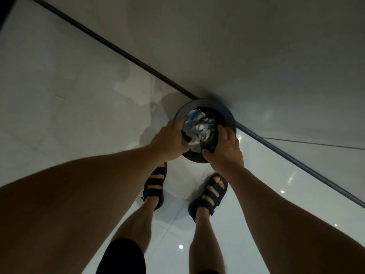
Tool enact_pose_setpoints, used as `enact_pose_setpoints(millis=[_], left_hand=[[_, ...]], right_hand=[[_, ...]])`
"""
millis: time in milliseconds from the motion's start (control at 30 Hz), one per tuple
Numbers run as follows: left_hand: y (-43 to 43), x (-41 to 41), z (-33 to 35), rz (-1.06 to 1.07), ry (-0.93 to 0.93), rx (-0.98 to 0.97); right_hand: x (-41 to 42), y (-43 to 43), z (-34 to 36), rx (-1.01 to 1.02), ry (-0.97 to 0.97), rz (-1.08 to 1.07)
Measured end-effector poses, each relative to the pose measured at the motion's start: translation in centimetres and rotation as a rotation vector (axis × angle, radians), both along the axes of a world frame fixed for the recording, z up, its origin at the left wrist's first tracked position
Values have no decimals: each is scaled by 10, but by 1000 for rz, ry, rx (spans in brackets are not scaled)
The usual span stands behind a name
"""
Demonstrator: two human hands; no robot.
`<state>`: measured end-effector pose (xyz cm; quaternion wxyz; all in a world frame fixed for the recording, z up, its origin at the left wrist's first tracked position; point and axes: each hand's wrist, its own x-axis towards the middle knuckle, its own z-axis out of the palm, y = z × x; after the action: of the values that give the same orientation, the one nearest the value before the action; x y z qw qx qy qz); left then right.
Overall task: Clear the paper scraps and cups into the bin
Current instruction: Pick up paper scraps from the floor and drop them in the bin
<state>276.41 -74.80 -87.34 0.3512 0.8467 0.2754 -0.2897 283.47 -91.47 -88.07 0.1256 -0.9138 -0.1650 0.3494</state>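
Observation:
A round dark bin (227, 113) stands on the floor against the wall, seen from straight above. Crumpled white and bluish paper scraps (197, 126) fill its inside. My left hand (167, 141) grips the bin's left rim, fingers curled over the edge. On the near right rim, my right hand (223, 147) holds on with the thumb outside and the fingers inside. No cups can be made out among the scraps.
Glossy white floor tiles (79, 115) spread to the left and below. A grey wall (256, 56) with a dark skirting strip (110, 46) runs diagonally behind the bin. My two feet in dark strapped sandals (211, 194) stand just in front of the bin.

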Motion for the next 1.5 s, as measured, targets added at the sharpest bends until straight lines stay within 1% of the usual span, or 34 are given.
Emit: enact_pose_setpoints(millis=[100, 167, 400, 600, 700, 867, 1033, 1167, 1333, 1500], left_hand=[[7, -12, 32, -86, 46, 20], [13, -12, 66, -145, 31, 27], [21, 20, 232, -387, -160, 76], [-29, 28, 354, -692, -237, 144], [-78, 25, 401, -841, -263, 169], [-188, 0, 465, -1108, -341, 162], [-312, -52, 521, -1324, -504, 180], [-404, -119, 538, -1507, -580, 181], [-503, -194, 546, -1703, -613, 165], [-589, -242, 554, -1840, -643, 140]], right_hand=[[-10, -6, 37, -22, 18, -25], [-14, -7, 73, -31, 21, -45], [-31, -8, 240, -52, -1, -182], [-68, -50, 361, -31, -100, -322], [-100, -97, 408, -86, -135, -415], [-171, -195, 463, -138, -193, -651], [-265, -292, 499, -155, -262, -885], [-351, -364, 516, -190, -297, -1058], [-449, -441, 531, -226, -291, -1256], [-516, -499, 532, -231, -295, -1433]])
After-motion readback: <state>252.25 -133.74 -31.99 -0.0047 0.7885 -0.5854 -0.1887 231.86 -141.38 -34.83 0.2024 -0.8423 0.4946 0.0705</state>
